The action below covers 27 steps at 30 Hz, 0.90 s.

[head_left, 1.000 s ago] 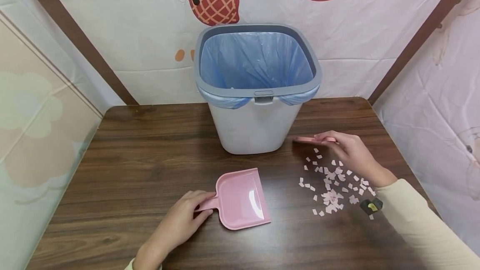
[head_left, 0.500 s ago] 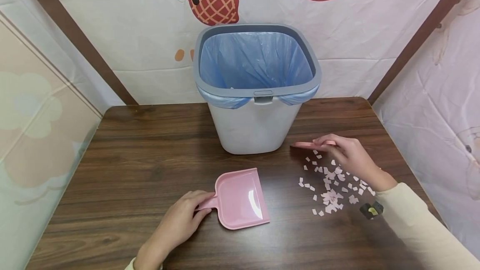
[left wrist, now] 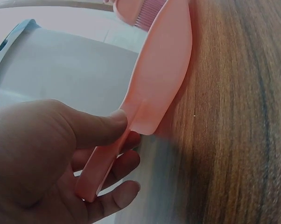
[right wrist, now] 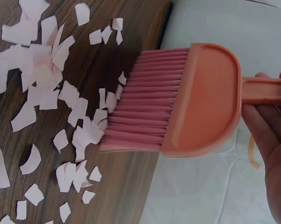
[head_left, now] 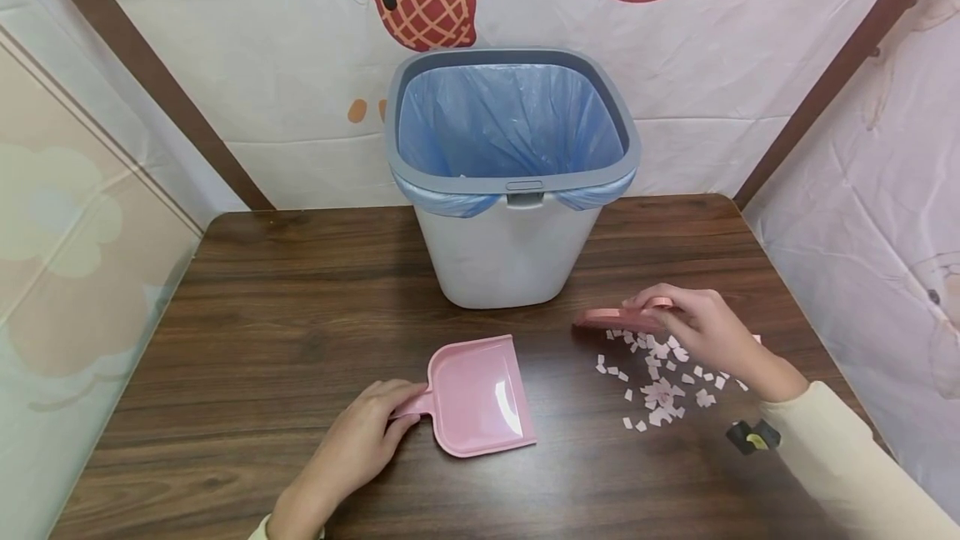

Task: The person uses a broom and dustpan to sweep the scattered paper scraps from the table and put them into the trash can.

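My left hand grips the short handle of a pink dustpan, which lies on the table with its straight lip facing right. In the left wrist view the thumb presses on top of the handle and the fingers curl below. My right hand holds a small pink hand brush by its handle. The brush's bristles meet the table at the far edge of a scatter of torn pale-pink paper scraps. Several scraps lie right against the bristle tips in the right wrist view.
A grey bin lined with a blue bag stands at the back middle of the brown wooden table. A small black-and-yellow object shows beside the right sleeve. Printed cloth walls rise behind and at both sides.
The right hand has drawn the brush toward the person, from behind the paper scraps onto their far edge. Scraps there have bunched closer together. The left hand and dustpan stay almost still.
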### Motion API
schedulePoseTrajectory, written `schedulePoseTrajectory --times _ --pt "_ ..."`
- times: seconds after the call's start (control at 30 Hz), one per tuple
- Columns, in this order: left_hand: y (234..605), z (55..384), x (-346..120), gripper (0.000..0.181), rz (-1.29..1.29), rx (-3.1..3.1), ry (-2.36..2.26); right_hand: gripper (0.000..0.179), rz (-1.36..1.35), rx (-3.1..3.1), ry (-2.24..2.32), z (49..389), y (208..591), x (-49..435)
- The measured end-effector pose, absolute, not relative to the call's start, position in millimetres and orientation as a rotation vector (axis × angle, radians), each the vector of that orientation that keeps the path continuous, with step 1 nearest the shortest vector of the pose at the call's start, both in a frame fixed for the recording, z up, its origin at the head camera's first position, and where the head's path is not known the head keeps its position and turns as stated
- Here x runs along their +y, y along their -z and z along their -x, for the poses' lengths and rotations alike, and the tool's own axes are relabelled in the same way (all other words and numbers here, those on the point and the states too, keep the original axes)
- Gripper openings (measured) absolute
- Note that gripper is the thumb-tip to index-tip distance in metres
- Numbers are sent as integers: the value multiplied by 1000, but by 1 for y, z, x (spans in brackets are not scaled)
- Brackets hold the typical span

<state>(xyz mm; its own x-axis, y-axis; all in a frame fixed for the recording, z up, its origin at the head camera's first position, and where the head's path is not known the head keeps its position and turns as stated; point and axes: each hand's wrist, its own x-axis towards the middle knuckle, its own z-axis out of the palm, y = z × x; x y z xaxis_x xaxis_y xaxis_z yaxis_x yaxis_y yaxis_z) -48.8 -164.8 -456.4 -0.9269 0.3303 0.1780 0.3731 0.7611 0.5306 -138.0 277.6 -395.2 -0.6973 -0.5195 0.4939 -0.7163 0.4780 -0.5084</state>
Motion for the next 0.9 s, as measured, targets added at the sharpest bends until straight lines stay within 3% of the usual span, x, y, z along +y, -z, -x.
schedulePoseTrajectory --times 0.23,0.47,0.7,0.9 --pt "457 49 -165 36 577 -2881 892 41 -1123 -2450 -1039 131 390 275" --pt "455 50 -165 35 567 -2900 892 29 -1163 -2447 -1061 127 386 276" --pt "453 51 -165 34 562 -2914 893 45 -1190 -2451 -1130 126 366 276" --pt "453 51 -164 34 542 -2934 892 42 -1318 -2551 -1215 123 347 279"
